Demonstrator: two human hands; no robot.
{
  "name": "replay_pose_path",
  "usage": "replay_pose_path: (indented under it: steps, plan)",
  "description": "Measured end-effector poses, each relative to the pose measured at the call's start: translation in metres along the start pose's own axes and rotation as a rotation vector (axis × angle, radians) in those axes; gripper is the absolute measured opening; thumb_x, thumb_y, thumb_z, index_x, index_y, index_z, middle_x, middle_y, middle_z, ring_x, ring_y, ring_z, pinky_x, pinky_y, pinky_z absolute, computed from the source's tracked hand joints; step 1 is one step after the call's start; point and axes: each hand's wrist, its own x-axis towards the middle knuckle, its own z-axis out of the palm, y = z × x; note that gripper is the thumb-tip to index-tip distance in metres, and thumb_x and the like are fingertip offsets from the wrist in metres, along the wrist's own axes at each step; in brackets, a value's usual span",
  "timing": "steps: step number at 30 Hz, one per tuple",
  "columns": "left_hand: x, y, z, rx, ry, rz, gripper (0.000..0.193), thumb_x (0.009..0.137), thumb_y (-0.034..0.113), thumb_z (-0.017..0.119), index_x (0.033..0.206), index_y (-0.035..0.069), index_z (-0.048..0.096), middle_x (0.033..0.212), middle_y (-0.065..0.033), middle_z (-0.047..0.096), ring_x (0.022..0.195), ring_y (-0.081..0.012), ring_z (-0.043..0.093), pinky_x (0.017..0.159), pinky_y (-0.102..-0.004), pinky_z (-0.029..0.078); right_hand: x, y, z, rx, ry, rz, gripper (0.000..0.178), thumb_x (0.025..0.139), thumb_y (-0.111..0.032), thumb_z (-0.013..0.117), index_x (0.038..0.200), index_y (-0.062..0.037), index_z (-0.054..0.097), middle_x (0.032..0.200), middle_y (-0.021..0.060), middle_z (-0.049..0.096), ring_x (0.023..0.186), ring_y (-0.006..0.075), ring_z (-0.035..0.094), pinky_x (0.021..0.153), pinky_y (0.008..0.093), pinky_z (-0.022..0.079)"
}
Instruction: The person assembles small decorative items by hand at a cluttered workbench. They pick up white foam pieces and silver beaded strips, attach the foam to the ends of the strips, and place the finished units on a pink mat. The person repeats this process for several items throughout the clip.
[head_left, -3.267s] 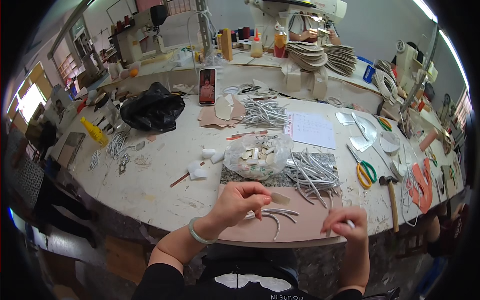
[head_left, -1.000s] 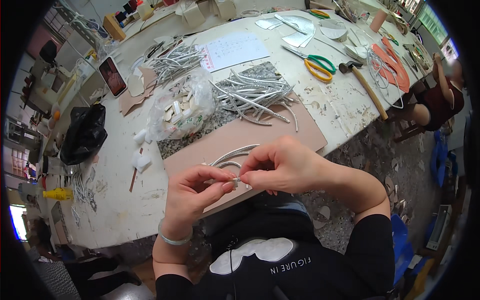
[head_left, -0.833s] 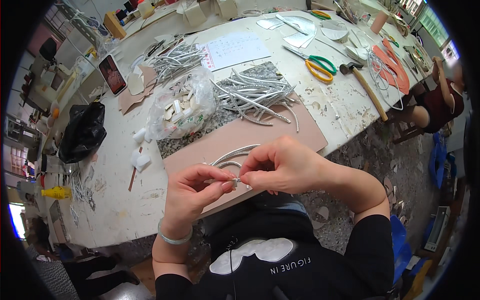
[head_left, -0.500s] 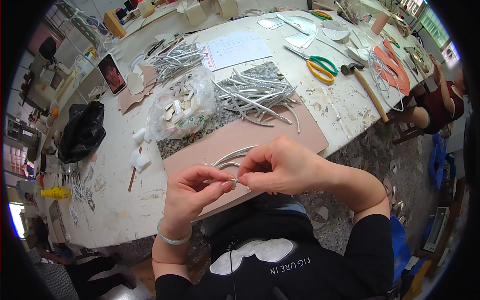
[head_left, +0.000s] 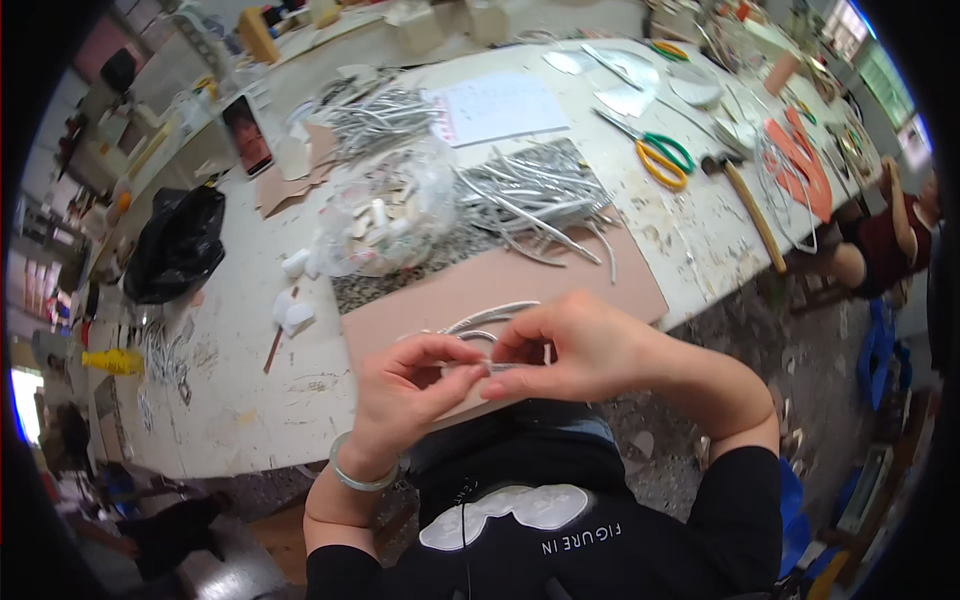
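Observation:
My left hand (head_left: 410, 385) is closed in a pinch, thumb against forefinger, low over a pinkish-beige board (head_left: 400, 322). Opposite it, fingertips almost meeting, my right hand (head_left: 580, 350) also pinches. A thin silvery strip (head_left: 503, 367) runs between the two hands; blur and fingers hide most of it. Just behind the fingers, curved silver cords (head_left: 490, 312) lie on the board, partly covered by my right hand. Farther back rests a heap of similar silver cords (head_left: 530, 195), some of them patterned, on a speckled stone slab (head_left: 385, 288).
A clear plastic bag (head_left: 400, 200) of small whitish pieces sits left of the heap. Beyond are paper (head_left: 505, 108) and more cords (head_left: 385, 120). Scissors (head_left: 655, 160) and a hammer (head_left: 750, 205) lie right; a phone (head_left: 247, 135) and black bag (head_left: 178, 240) left. Someone sits far right (head_left: 895, 235).
The view has shifted, so the table appears lower and farther right. My right thumb now stretches along the strip, where before both hands pinched a small pale piece close together.

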Motion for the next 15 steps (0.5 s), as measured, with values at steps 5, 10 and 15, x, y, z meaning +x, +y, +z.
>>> replay_pose_path:
  steps: [5,10,15]
  plan:
    - [-0.016,0.009,-0.009,0.024,-0.1,-0.085,0.036,0.085,0.0,0.064,0.119,0.0,0.054,0.109,-0.01,0.059,0.092,-0.0146,0.063,0.078,-0.025,0.054,0.005,-0.014,0.001,-0.051,-0.081,0.056,0.023,0.081,-0.024,0.07,0.083,-0.0018,0.068,0.07,0.0112,0.066,0.059,0.0234,0.062,0.058,0.0327,0.049]
    - [-0.009,-0.006,-0.069,0.564,0.278,0.213,0.034,0.083,0.007,0.067,0.116,0.003,0.059,0.096,-0.004,0.066,0.081,-0.0078,0.062,0.069,-0.0238,0.052,-0.005,-0.013,0.0,0.009,0.06,-0.01,0.016,0.079,-0.017,0.072,0.078,-0.0022,0.067,0.066,0.0078,0.064,0.053,0.0147,0.058,0.05,0.0279,0.044]
    - [0.017,-0.026,-0.18,1.152,0.515,0.307,0.023,0.081,0.011,0.069,0.102,0.005,0.068,0.089,-0.0042,0.066,0.079,-0.0184,0.056,0.069,-0.0287,0.049,-0.011,-0.009,0.003,0.089,0.061,-0.043,0.011,0.077,-0.01,0.074,0.079,-0.0018,0.067,0.065,0.0041,0.063,0.056,0.0092,0.055,0.051,0.0237,0.042]
